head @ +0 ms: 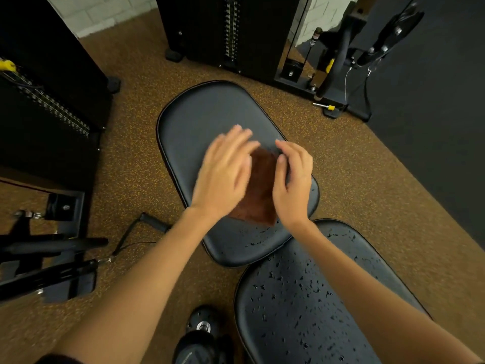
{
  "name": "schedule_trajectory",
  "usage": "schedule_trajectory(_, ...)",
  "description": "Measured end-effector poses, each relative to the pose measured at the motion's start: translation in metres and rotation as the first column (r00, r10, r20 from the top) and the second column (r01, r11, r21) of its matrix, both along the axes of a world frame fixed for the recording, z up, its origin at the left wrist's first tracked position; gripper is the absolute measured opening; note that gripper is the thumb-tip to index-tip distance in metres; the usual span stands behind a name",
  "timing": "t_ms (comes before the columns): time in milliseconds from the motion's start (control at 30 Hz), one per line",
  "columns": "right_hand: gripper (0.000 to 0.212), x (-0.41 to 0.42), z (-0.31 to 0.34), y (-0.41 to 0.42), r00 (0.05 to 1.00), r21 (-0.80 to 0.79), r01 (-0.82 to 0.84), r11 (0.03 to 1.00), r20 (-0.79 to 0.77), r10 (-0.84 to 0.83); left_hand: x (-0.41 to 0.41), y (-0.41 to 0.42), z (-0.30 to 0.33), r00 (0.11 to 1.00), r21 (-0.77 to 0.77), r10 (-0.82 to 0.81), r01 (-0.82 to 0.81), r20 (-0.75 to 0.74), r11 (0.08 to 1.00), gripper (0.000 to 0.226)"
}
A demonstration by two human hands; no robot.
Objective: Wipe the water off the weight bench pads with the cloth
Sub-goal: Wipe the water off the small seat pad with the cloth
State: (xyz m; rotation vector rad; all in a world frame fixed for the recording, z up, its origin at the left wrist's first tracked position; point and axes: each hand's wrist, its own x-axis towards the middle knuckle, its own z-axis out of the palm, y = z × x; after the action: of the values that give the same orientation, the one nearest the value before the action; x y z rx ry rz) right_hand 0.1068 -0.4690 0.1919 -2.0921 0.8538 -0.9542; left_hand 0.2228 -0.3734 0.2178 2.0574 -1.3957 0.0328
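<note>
The person is standing over a weight bench and working on the far seat pad (210,114), where a brown cloth (258,190) is lying flat on the near-right part of the pad, between the two hands. The left hand (223,174) is hovering or pressing over the cloth's left edge with its fingers spread and fairly straight — it is motion-blurred, so whether it is actually bearing down I cannot tell. The right hand (294,185) is sitting at the cloth's right edge with fingers curled, seemingly pinching or tugging at the far corner. I judge the step in hand to be spreading or squaring the cloth before a wiping stroke, with the job far from finished: the far part of the seat pad is looking dry, but droplets are showing on its near end, and the back pad (301,298) closer to the person is beaded all over. The next move is calling for flat palm pressure and a pull toward the near end, then a shift onto the back pad. The cloth's long axis is running roughly from near to far — along the pad's length, tilting slightly right at the far end.
</note>
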Motion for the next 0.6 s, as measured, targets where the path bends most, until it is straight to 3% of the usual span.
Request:
schedule_trajectory(100,0.029,0.001,-0.003,0.025,0.998,-0.026,-0.008,1.000,-0.057,0.006,0.028,0.010,-0.001,0.983,0.059,0.181,-0.179,-0.028,0.982,0.040)
schedule_trajectory(233,0.048,0.015,-0.005,0.051,0.968,-0.067,-0.008,0.998,-0.249,-0.009,0.034,0.017,-0.009,0.988,0.154,0.142,-0.150,0.059,0.977,0.047)
schedule_trajectory(367,0.063,0.032,-0.010,0.064,0.938,-0.099,0.029,0.995,-0.342,-0.062,0.031,0.019,-0.014,0.981,0.188,0.151,-0.172,0.123,0.967,0.051)
schedule_trajectory(600,0.050,-0.001,-0.017,0.045,0.922,-0.187,-0.262,0.947,-0.339,0.188,0.030,0.020,-0.016,0.980,0.181,0.148,-0.171,0.134,0.968,0.046)
